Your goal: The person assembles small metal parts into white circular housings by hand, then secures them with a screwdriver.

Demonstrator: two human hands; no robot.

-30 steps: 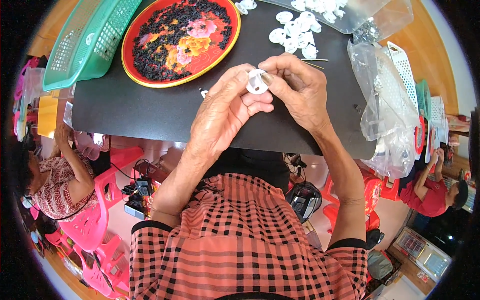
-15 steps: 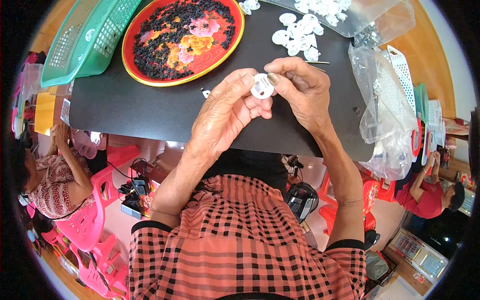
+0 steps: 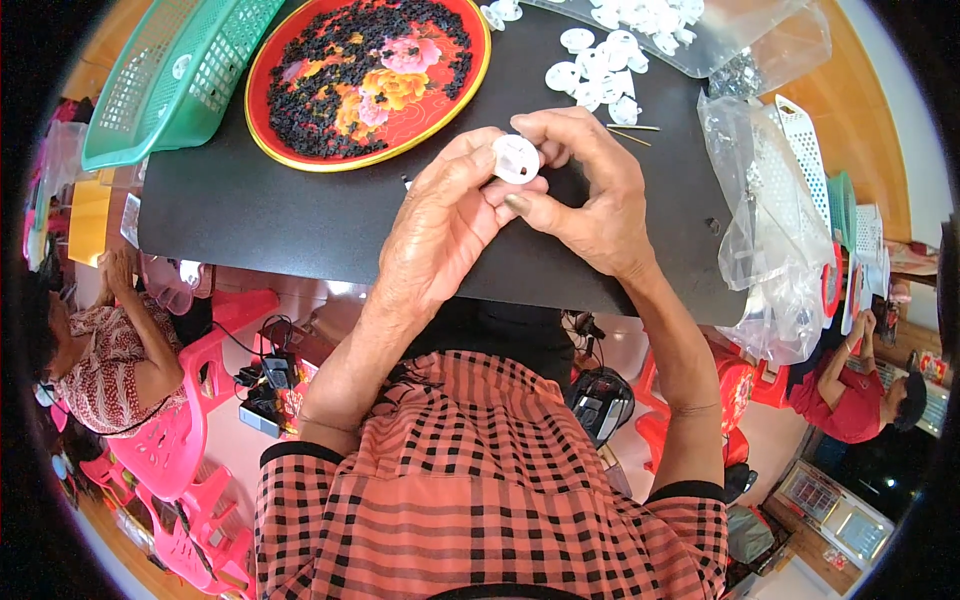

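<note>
A small round white plastic part [image 3: 516, 160] with a dark hole near its lower edge is pinched between the thumb and fingers of my left hand [image 3: 440, 215], above the near half of the table. Close on its right is my right hand [image 3: 595, 195], thumb and forefinger spread apart around the part's right side. Nothing shows between those two fingertips; whether its other fingers touch the part behind, I cannot tell. Beyond my hands, a round red flowered tray [image 3: 425, 125] holds many tiny black pieces [image 3: 310, 120]. More white plastic parts [image 3: 590, 75] lie heaped past my right hand.
A green plastic basket [image 3: 150, 125] stands at the table's left. Thin metal rods [image 3: 635, 128] lie near the white heap. Clear plastic bags [image 3: 750, 200] hang over the right edge. One person [image 3: 120, 360] sits at left, another [image 3: 850, 390] at right, with pink chairs [image 3: 165, 450] around.
My right thumb has moved down off the white part and the right fingers have spread. The part has turned in my left hand and shifted slightly left and up.
</note>
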